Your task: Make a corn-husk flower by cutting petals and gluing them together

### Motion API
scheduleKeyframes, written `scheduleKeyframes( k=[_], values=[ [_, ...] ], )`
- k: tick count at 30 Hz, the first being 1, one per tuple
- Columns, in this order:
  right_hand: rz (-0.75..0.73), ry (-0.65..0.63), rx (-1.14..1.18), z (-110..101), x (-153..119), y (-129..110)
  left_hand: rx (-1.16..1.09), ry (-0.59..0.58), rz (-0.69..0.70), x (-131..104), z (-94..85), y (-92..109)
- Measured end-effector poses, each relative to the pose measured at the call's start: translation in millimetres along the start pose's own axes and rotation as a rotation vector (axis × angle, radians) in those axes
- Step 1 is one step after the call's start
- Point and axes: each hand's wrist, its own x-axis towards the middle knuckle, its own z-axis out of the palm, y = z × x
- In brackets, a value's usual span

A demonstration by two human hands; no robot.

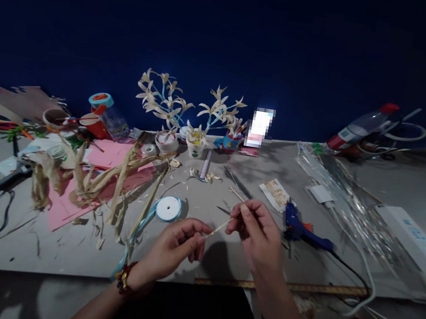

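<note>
A thin pale strip (220,228), perhaps dried husk, stretches between my two hands above the front of the table. My left hand (179,243) pinches its lower end. The upper end is held by my right hand (254,231), thumb against fingers. Left of my hands lies a white spool of light blue ribbon (168,208), with ribbon trailing toward the table edge. Dried corn husks (84,182) are heaped on pink sheets (67,212) farther left. Two pots behind hold pale flowers (162,97) on light blue stems.
A blue glue gun (303,227) with its cord lies on the right, beside a card with brownish residue (275,194). Bundled wires in clear plastic (353,219) are farther right. A wooden ruler (298,287) runs along the front edge. A lit screen (258,126) stands at the back.
</note>
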Motion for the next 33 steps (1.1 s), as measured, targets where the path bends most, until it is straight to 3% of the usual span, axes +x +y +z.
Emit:
scheduleKeyframes(
  k=[8,15,19,24,28,33],
  values=[
    [0.004,-0.019,0.005,3,-1,1,-0.038,-0.087,-0.024,-3,-5.9,-6],
    [0.031,-0.009,0.029,2,-3,7,-0.074,-0.072,-0.03,-6,-12.3,-14],
    [-0.065,-0.036,-0.011,0,-6,10,-0.018,-0.029,0.034,-4,-17.4,-12],
    [-0.137,-0.14,-0.038,2,-6,10,0.26,-0.002,0.214,-1,-20.0,4],
    [-0.134,-0.202,-0.027,4,-8,8,0.255,0.001,0.193,6,-15.3,7],
    [-0.233,-0.178,-0.155,4,-11,3,0.336,0.151,0.27,9,-9.5,1]
  ],
)
